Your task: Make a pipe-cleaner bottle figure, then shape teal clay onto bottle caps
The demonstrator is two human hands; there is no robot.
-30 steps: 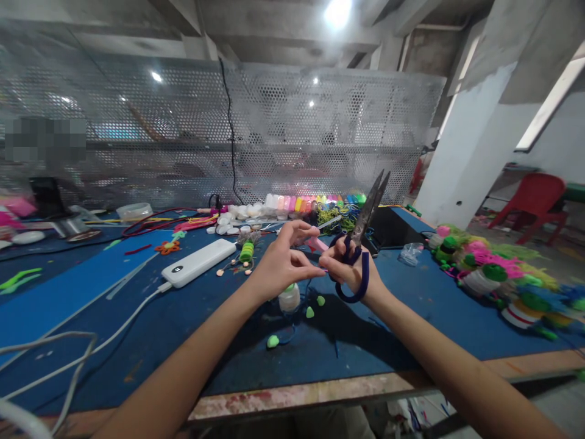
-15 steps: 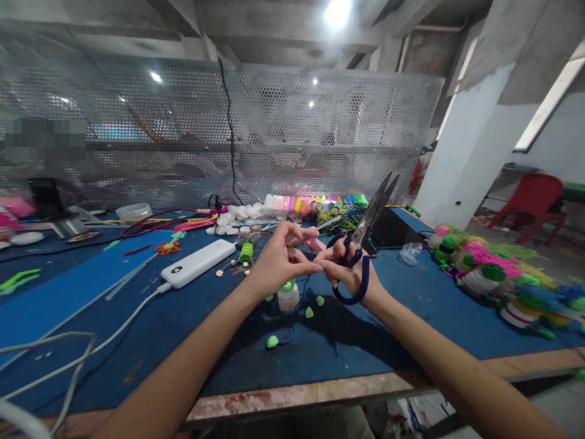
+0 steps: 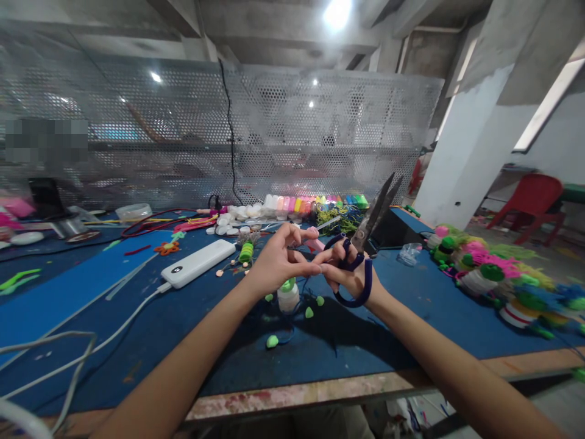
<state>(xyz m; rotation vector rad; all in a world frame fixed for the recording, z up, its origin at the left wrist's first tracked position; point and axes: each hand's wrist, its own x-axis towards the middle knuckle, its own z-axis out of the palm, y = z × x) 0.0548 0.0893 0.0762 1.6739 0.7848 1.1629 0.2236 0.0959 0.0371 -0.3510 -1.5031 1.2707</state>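
Dark-blue-handled scissors hang on the fingers of my right hand, blades pointing up and away. The thumb and forefinger of that hand are pinched together and meet the pinched fingertips of my left hand. Whatever lies between the fingertips is too small to make out. Just below my left hand stands a small white bottle with a green top, partly hidden. Small light-green lumps lie around it, and one green lump has a thin dark string beside it. Behind the fingers shows a pink object.
A white power bank with a cable lies to the left. Finished-looking bottle figures with coloured yarn crowd the right side. Along the back are coloured clay tubs, yarn and a dark tablet. The table's front edge runs below my forearms.
The scissors have tilted slightly to the right with a small turn of my right hand. Both hands stay fingertip to fingertip; the left has hardly moved.
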